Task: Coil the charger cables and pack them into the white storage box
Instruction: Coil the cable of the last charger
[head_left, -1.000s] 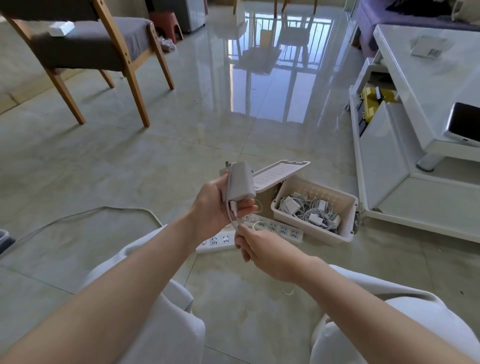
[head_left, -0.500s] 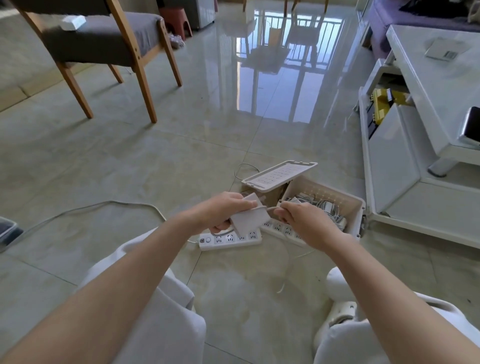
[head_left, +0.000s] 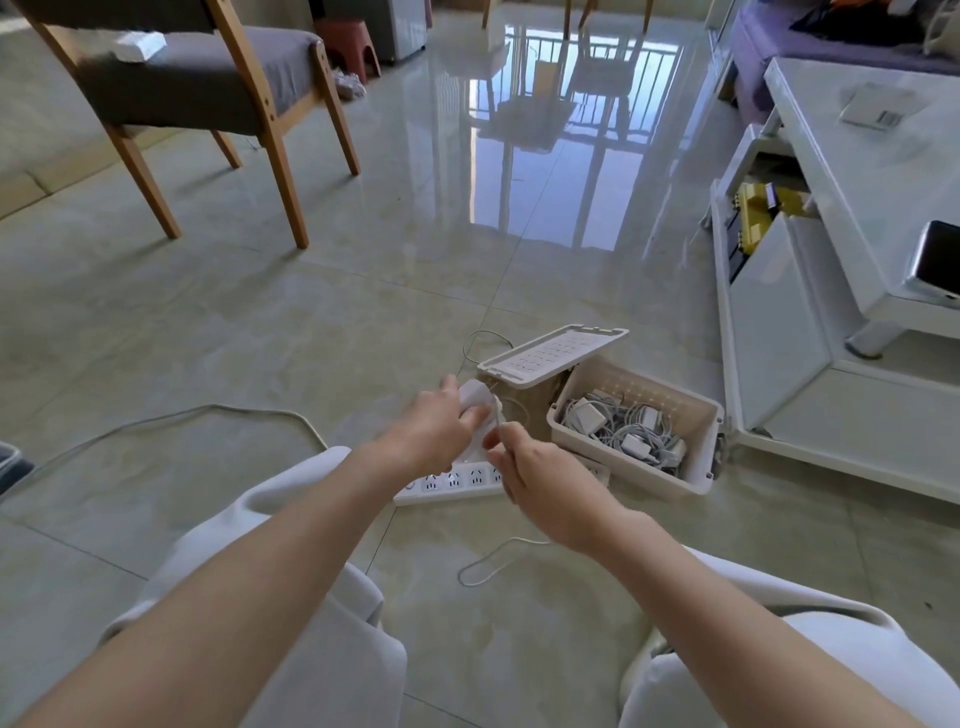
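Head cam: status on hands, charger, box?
Left hand grips charger brick. Right hand pinches its cable, tail on floor. White storage box open, part-filled. Power strip under hands.

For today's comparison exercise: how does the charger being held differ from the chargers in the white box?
The held charger is gripped in the left hand; the boxed chargers lie in the white box. Its cable trails loose to the floor; theirs are bundled. All are white.
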